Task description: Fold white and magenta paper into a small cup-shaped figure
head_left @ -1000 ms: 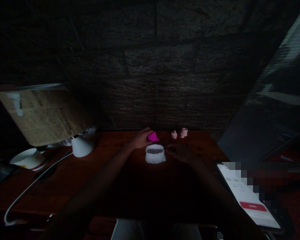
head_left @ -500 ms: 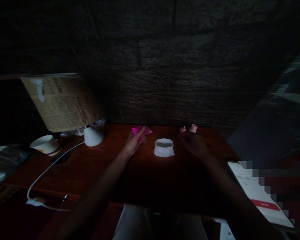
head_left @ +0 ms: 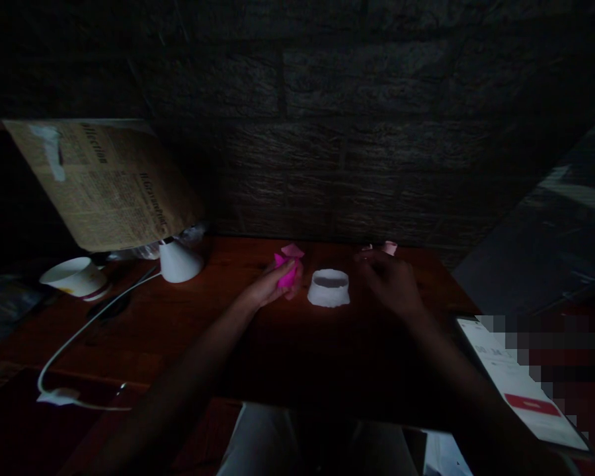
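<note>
My left hand (head_left: 277, 281) is closed around a bright pink folded piece (head_left: 286, 272), which looks like paper. Just behind it on the table lies a duller pink piece (head_left: 293, 250). Between my hands stands a white ring-shaped piece (head_left: 328, 296) with an uneven rim, touched by neither hand. My right hand (head_left: 391, 281) is to the right of it, in deep shadow, fingers curled and their tips drawn together. What they hold, if anything, is hidden. Beyond those fingertips are a small pale pink piece (head_left: 367, 248), mostly covered, and a pale pink rolled piece (head_left: 390, 247).
A lamp with a newsprint shade (head_left: 104, 185) and white base (head_left: 179, 262) stands at the left, its white cord (head_left: 74, 344) trailing over the table edge. Left of it is a paper cup (head_left: 77, 279). A phone (head_left: 515, 383) lies at the right. A dark brick wall (head_left: 317, 145) backs the table.
My left hand has shifted slightly right and turned, showing more of the bright pink piece. My right hand has moved up a little, covering more of the small pale pink piece. The view has shifted slightly.
</note>
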Demonstrator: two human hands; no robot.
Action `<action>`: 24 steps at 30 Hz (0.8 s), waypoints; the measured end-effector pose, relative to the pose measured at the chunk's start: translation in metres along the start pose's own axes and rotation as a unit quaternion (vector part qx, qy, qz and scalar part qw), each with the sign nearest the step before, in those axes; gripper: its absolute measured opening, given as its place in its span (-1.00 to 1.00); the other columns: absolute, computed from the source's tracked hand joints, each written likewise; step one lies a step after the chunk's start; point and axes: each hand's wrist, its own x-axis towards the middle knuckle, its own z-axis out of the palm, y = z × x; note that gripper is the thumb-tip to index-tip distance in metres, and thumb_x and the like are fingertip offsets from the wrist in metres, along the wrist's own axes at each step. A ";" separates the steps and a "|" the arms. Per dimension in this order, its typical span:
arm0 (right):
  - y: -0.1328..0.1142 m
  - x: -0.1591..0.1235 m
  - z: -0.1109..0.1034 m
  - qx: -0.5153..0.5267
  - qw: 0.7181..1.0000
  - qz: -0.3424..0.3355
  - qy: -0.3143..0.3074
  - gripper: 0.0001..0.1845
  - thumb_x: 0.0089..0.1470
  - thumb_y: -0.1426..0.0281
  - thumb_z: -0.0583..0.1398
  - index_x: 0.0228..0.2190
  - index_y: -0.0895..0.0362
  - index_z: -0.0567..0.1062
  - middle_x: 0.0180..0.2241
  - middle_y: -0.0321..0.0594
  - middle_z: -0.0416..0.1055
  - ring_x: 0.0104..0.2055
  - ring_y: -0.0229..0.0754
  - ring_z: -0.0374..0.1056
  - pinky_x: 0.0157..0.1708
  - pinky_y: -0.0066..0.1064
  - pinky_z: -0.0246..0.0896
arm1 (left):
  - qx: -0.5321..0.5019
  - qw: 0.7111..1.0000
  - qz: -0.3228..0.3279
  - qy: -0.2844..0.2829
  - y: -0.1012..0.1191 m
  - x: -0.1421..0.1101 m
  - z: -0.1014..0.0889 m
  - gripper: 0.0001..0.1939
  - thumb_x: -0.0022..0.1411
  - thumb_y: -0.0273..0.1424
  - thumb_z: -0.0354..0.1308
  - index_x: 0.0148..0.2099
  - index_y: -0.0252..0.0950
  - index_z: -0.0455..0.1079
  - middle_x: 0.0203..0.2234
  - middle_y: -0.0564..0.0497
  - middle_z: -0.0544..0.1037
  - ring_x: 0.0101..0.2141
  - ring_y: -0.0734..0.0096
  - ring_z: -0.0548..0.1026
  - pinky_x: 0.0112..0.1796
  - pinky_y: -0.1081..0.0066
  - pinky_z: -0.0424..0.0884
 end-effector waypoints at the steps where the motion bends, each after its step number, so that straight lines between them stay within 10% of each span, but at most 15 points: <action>1: -0.005 -0.001 0.001 0.024 1.000 -0.010 0.007 -0.68 0.23 0.20 0.12 -0.26 0.12 0.60 -0.28 -0.11 0.62 -0.29 -0.08 0.51 -0.25 -0.32 0.33 | -0.017 1.000 -0.015 -0.013 0.000 -0.001 0.001 -0.42 -0.02 0.14 0.35 -0.41 -0.32 0.38 -0.67 0.09 0.40 -0.67 0.54 0.33 -0.64 0.51 0.20; 5: -0.032 -0.001 0.011 0.073 0.996 -0.043 0.028 -0.70 0.23 0.20 0.14 -0.26 0.11 0.59 -0.30 -0.14 0.62 -0.31 -0.12 0.49 -0.26 -0.33 0.35 | -0.084 0.994 -0.042 -0.053 0.001 -0.003 0.004 -0.27 -0.17 0.27 0.34 -0.31 -0.34 0.45 -0.59 0.02 0.46 -0.61 0.49 0.37 -0.55 0.45 0.25; 12: -0.077 0.007 0.043 0.113 0.981 -0.135 0.078 -0.79 0.27 0.32 0.14 -0.21 0.08 0.58 -0.22 -0.17 0.61 -0.19 -0.15 0.51 -0.16 -0.33 0.37 | -0.136 0.988 -0.076 -0.026 0.010 -0.004 0.003 -0.21 0.13 0.38 -0.15 -0.42 -0.29 0.37 -0.74 0.16 0.18 -0.75 0.60 0.05 -0.63 0.46 0.08; 24: -0.054 -0.010 0.043 0.084 0.982 -0.100 0.133 -0.77 0.27 0.30 0.13 -0.23 0.09 0.57 -0.29 -0.14 0.59 -0.27 -0.11 0.49 -0.26 -0.30 0.37 | -0.186 0.974 -0.131 0.006 0.011 0.000 -0.003 -0.42 0.28 0.12 0.00 -0.43 -0.32 0.34 -0.71 0.15 0.15 -0.70 0.59 0.08 -0.62 0.52 0.10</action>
